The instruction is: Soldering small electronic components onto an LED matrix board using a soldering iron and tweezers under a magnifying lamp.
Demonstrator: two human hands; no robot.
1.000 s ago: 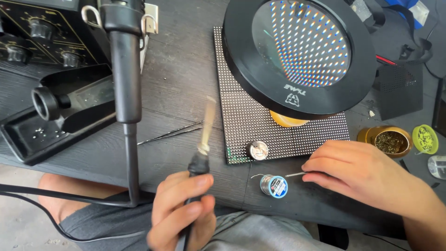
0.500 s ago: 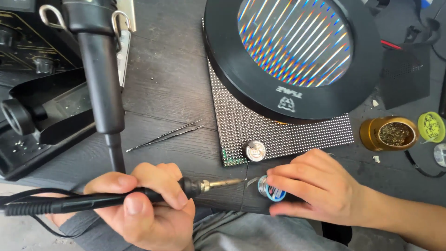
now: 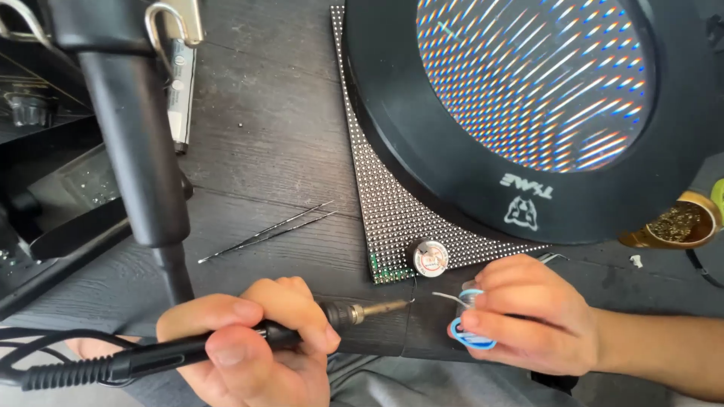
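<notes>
At the far left I see a black station (image 3: 45,188) cut off by the frame edge, its knobs and cradle too dark for me to read, and a thick black handle (image 3: 132,143) hanging down in front of it, its top out of view. A pair of thin tweezers (image 3: 268,231) lies on the dark table (image 3: 256,128) just right of that handle, untouched. Below, my left hand (image 3: 249,347) is closed around the soldering iron (image 3: 302,335), thumb on top and fingers curled under; its ribbed black cord runs off to the left and part of the grip is hidden inside my fist. The metal tip points right and ends just below the near edge of the dotted LED panel (image 3: 392,218), beside a thin dark lead that I think drops from the panel, though I can't be sure. A small round silver part (image 3: 430,257) sits on the panel's near corner. Most of the panel is covered by the big round magnifier (image 3: 528,105), whose lens blurs it into coloured streaks. My right hand (image 3: 528,316) is curled shut over a blue solder spool (image 3: 467,335), mostly hidden, with a wire end poking out left toward the tip. At the far right a brass tin (image 3: 679,222) is half cut off.
</notes>
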